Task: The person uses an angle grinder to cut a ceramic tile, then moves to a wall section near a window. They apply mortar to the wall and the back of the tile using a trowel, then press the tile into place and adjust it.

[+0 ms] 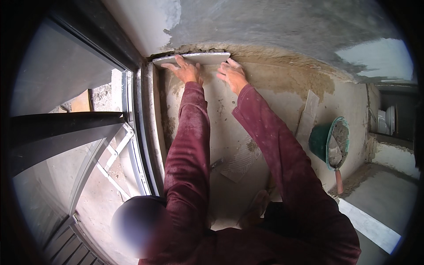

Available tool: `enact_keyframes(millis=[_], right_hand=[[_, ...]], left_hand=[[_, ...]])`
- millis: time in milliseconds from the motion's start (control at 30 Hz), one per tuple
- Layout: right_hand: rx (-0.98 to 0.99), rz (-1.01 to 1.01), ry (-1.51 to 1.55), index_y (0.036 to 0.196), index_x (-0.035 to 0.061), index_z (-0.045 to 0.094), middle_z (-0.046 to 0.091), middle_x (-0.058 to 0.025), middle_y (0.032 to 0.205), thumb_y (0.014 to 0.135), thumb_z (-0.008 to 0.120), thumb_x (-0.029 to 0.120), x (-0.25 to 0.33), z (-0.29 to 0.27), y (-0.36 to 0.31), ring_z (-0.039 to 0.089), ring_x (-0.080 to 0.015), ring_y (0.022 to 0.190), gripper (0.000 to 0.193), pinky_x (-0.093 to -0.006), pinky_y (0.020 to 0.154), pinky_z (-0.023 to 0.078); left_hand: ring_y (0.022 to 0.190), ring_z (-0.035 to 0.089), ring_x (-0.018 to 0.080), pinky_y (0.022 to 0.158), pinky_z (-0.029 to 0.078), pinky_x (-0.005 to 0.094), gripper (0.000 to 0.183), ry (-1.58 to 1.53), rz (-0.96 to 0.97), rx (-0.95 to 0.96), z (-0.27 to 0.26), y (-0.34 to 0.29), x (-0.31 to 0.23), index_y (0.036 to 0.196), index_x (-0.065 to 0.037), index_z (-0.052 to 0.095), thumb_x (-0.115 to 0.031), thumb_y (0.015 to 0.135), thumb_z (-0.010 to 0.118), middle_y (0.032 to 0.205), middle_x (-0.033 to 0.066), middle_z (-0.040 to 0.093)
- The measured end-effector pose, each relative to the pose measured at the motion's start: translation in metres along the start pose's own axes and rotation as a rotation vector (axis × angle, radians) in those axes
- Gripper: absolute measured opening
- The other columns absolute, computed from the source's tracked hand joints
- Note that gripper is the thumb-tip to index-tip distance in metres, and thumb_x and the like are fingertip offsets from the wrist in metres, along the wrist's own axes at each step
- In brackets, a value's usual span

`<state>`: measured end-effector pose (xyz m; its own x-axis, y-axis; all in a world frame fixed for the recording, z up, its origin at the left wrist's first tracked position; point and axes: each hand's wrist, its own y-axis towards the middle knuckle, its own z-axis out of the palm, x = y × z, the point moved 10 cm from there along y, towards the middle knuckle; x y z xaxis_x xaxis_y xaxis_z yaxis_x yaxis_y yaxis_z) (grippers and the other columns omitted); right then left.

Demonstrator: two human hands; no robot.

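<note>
A narrow grey tile strip [207, 58] stands along the foot of the wall at the far side, its pale upper edge showing. My left hand [187, 72] touches the front of this strip, fingers spread, one fingertip near its upper edge. At the strip's right end is my right hand [232, 76], its fingers apart and slightly bent, the fingertips at the corner. Both hands look dusty with pale powder. Behind the strip, the wall's base is rough and partly hidden.
On the right, a green bucket [320, 139] of grey mortar holds a trowel [338, 179]. A loose tile strip [308, 112] lies nearby, and a ridged, mortar-marked piece [240, 162] is on the floor. A dark-framed window [139, 132] borders the left side.
</note>
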<state>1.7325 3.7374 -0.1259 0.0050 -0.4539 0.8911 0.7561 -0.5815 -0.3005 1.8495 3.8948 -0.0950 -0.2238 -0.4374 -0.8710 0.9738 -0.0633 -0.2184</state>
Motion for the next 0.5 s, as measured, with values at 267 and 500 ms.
enact_keyframes(millis=[267,500], right_hand=[[-0.144,0.005,0.219,0.141,-0.0077,0.04,0.052,-0.023,0.135,0.094,0.067,0.016,-0.011,0.006,0.013,0.058,-0.038,0.119,0.059,-0.0447,0.099,0.053],[-0.192,0.009,0.335,0.137,-0.0123,0.039,0.047,-0.0272,0.137,0.094,0.068,0.017,-0.009,0.007,0.017,0.055,-0.0426,0.121,0.06,-0.0478,0.103,0.051]], left_hand=[[0.129,0.048,0.0285,0.073,0.059,0.038,0.084,-0.084,0.062,-0.007,-0.006,0.015,0.003,0.153,-0.032,-0.021,-0.035,0.103,0.047,0.156,0.0059,0.033],[0.138,0.04,0.0341,0.103,0.048,0.0542,0.08,-0.068,-0.076,-0.07,0.002,-0.01,-0.006,0.156,-0.037,-0.011,-0.03,0.103,0.05,0.164,0.007,0.012]])
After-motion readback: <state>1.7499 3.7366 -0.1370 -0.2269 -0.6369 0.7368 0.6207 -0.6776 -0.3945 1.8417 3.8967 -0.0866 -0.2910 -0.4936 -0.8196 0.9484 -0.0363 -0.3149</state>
